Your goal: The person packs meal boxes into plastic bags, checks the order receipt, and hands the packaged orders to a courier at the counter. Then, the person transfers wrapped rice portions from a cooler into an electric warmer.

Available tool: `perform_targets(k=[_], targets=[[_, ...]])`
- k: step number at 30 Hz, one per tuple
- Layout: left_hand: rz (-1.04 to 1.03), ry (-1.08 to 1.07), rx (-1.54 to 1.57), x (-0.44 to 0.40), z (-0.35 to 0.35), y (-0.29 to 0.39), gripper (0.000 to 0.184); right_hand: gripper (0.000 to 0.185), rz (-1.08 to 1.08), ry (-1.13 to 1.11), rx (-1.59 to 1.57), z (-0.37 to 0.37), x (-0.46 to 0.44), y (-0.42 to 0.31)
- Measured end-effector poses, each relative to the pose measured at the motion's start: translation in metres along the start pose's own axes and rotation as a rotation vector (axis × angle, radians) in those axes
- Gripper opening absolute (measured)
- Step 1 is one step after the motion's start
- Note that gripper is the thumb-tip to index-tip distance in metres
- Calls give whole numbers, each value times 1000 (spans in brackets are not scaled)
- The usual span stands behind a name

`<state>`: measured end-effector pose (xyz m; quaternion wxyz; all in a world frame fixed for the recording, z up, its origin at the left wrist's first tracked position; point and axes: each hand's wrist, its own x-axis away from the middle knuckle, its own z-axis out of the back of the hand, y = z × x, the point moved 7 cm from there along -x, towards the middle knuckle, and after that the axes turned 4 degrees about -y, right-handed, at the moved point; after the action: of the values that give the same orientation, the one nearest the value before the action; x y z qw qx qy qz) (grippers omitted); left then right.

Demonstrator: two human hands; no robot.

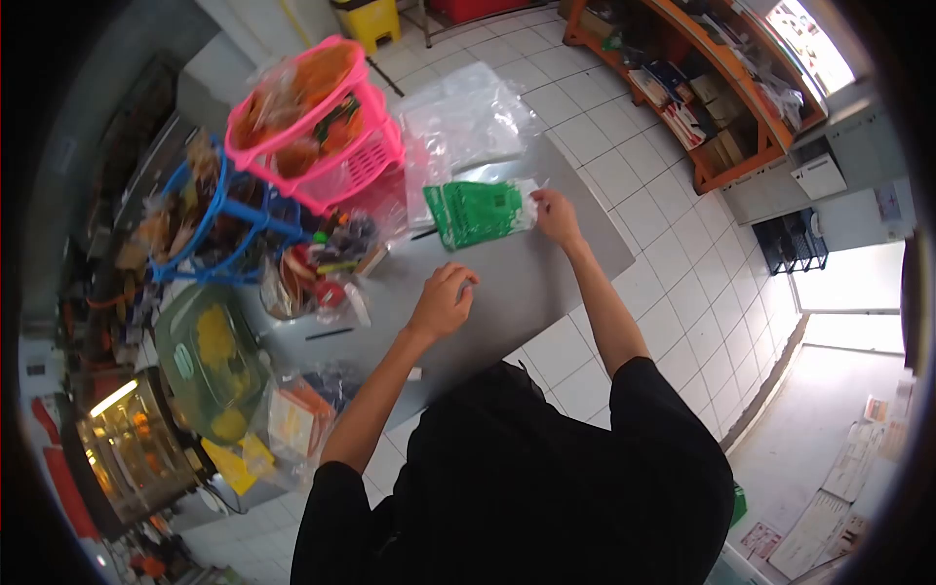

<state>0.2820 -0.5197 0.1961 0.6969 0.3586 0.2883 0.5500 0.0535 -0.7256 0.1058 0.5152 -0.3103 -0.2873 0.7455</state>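
A soft green packet with a white right end lies across the far part of the steel table. The fingers of my right hand are pinched at that white end. My left hand is over the table in front of the packet, its fingers loosely bent and apart, with nothing visible in it. Clear plastic bags lie flat just beyond the packet, partly beneath it. A dark pen-like stick lies to the left of my left hand.
Left of the bags, a pink basket holds bagged orange-brown food. Beside it stands a blue basket with several items. Nearer are a green lidded container and a lit glass display case. Orange shelving stands across the tiled floor.
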Motion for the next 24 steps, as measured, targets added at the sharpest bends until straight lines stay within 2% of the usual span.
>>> perform_targets(k=[3, 7, 10, 12, 15, 18, 21, 24], targets=[[-91, -13, -139, -85, -20, 22, 21, 25, -40, -154, 176, 6, -9, 6], [-235, 43, -411, -176, -58, 37, 24, 28, -290, -39, 134, 17, -7, 23], [-122, -53, -694, -222, -91, 7, 31, 30, -300, 17, -3, 8, -7, 54], [-19, -155, -750, -234, -104, -13, 39, 30, -311, 101, -131, 12, -5, 68], [20, -201, -765, -239, -112, -32, 43, 33, -614, 79, -495, 19, 8, 81], [-11, -134, -652, -231, -118, -45, 45, 36, -644, -35, -544, 19, 7, 71], [-89, -36, -498, -230, -122, -53, 45, 36, -382, -41, -163, 24, -7, 51], [-76, -21, -454, -227, -121, -52, 47, 37, -326, -33, -108, 12, -16, 59]])
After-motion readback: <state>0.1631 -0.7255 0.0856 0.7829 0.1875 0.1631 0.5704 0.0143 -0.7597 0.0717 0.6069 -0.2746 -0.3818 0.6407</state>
